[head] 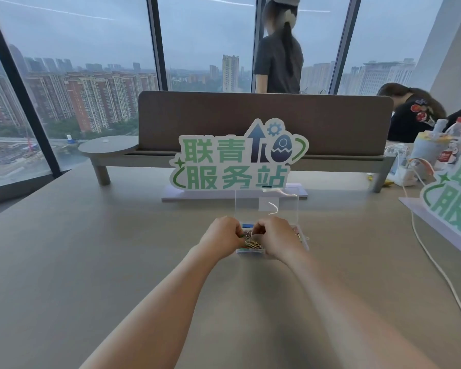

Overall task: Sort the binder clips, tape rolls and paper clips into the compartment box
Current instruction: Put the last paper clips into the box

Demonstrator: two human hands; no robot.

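A clear plastic compartment box (302, 239) lies on the grey table in front of me, its transparent lid (266, 206) standing upright at the back. My left hand (221, 237) and my right hand (274, 239) are both over the box, fingers curled and pinched together on a tangle of gold paper clips (252, 242) between them. The hands hide most of the compartments. A blue item (246, 225) shows at the box's far side behind the fingers; what it is I cannot tell. No tape rolls or binder clips are visible.
A green-and-white standing sign (234, 161) on a white base is just behind the box. A grey desk divider with shelf (264, 123) runs behind it. A second sign (453, 195), a white cable (437, 267), bottles and cups are at right. Two people are beyond the divider.
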